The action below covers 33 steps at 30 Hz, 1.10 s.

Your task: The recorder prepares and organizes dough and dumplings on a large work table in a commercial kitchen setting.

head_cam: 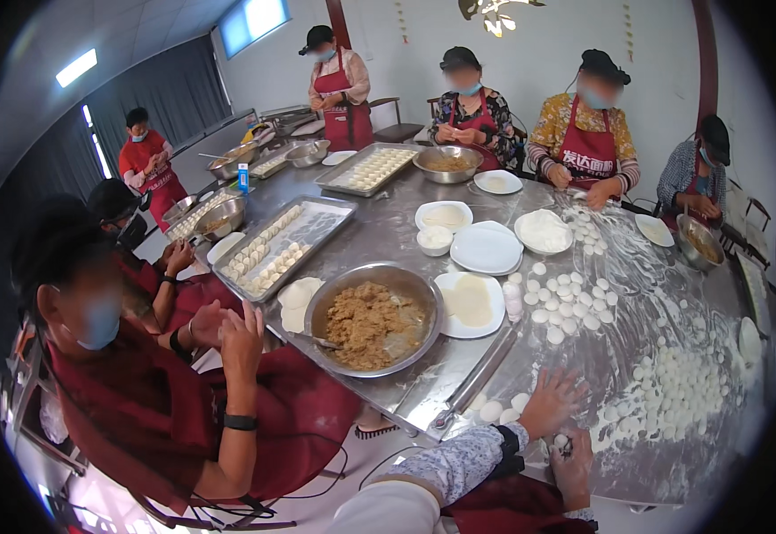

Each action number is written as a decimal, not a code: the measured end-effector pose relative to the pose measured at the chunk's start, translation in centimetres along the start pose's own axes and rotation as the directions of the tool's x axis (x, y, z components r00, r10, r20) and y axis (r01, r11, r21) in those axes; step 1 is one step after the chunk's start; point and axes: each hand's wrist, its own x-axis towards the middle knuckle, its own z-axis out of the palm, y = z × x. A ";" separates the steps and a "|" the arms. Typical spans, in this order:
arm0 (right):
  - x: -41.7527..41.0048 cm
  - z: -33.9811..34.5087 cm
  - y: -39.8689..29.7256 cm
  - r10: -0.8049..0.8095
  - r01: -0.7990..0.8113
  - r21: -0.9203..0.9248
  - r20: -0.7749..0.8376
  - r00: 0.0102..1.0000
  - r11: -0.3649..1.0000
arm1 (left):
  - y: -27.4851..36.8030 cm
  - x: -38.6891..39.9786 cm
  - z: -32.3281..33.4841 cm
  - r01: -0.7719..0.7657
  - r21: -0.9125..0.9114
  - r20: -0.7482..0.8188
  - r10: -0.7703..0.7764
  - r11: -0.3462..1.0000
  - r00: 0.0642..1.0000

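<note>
My left hand (553, 404) is palm down with its fingers spread, over the floury front of the steel table (421, 394). Just below it, at the table edge, the curled fingers of my right hand (571, 470) hold a small dough ball (561, 441). Several flattened dough pieces (491, 410) lie left of my left wrist, partly behind my sleeve. Alongside them rests a metal rolling pin (484, 368). Beyond my hands is a group of round dough pieces (565, 309). Many smaller floured ones (681, 384) are spread to the right.
A steel bowl of filling (374, 327) stands at front left, beside a plate of round wrappers (471, 304). Behind are stacked white plates (486, 247), a bowl of flour (543, 231) and a tray of dumplings (287, 247). A co-worker (134, 394) sits close on my left; several others surround the table.
</note>
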 end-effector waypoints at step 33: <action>0.4 -0.4 -0.4 -0.039 0.038 0.027 0.061 0.997 0.999 | -1.7 0.0 1.4 -0.076 -0.006 0.033 0.076 0.997 0.997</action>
